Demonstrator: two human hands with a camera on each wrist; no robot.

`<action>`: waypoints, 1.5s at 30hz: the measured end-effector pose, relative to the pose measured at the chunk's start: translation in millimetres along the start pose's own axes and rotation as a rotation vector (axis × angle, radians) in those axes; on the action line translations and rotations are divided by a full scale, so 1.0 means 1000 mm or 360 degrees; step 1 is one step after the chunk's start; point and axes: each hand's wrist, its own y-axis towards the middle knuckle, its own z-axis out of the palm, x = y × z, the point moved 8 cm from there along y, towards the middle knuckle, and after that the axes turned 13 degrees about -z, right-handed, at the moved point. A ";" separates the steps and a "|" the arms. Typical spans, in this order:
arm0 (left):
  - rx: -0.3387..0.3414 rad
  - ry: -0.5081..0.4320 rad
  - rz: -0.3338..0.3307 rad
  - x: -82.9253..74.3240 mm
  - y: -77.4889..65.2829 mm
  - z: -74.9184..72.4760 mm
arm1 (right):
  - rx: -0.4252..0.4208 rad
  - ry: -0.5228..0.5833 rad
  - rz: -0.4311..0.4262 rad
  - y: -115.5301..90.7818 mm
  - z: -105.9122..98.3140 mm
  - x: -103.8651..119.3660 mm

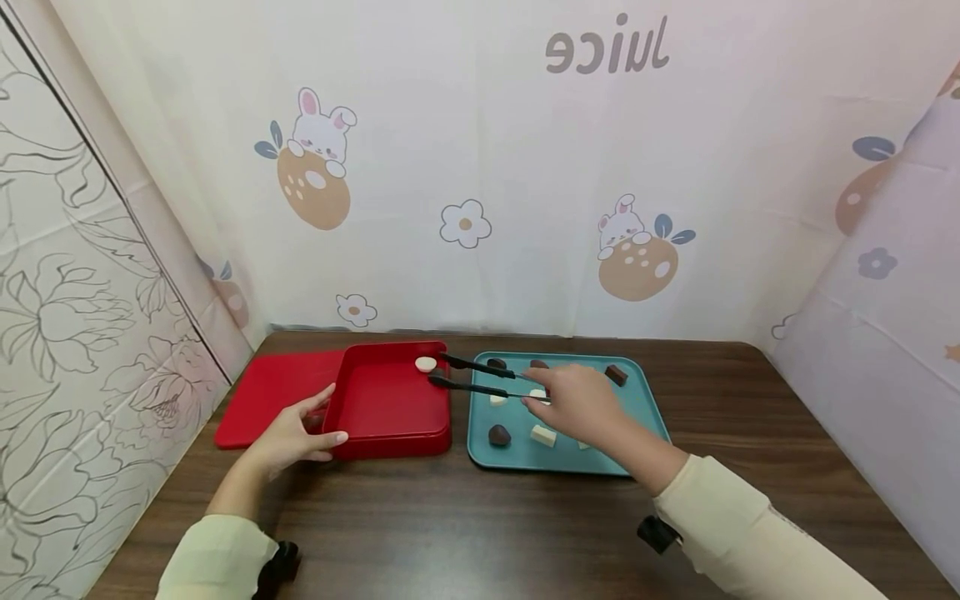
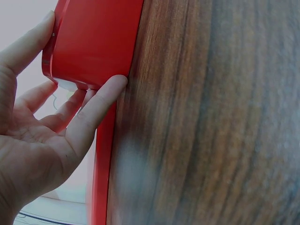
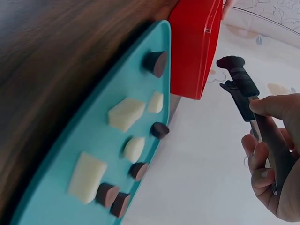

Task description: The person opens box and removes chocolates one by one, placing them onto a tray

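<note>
My left hand touches the left side and front corner of a red box, thumb and fingers spread and fairly straight. Inside the box, at its back right, lies one small white piece that looks like chocolate. My right hand grips a pair of tongs with dark tips. Those tips stand apart over the box's right end, close to the white piece, with nothing visible between them. Below the right hand is a teal tray bearing several dark and white chocolates, some hidden by the hand.
A flat red lid or board lies left of the box, partly behind my left hand. The wooden table meets a printed curtain along its back edge. The tray stands just right of the box, a narrow gap between them.
</note>
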 end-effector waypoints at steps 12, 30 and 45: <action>0.0006 -0.0017 0.0002 0.002 0.003 0.001 | 0.0226 -0.0019 0.0017 0.050 0.018 -0.005; 0.0005 0.0000 0.0001 0.002 0.003 0.003 | 0.0536 -0.0121 0.0061 0.106 0.035 -0.012; -0.0001 -0.0020 -0.0008 0.002 0.003 -0.001 | 0.0701 -0.0104 0.0225 0.133 0.057 -0.009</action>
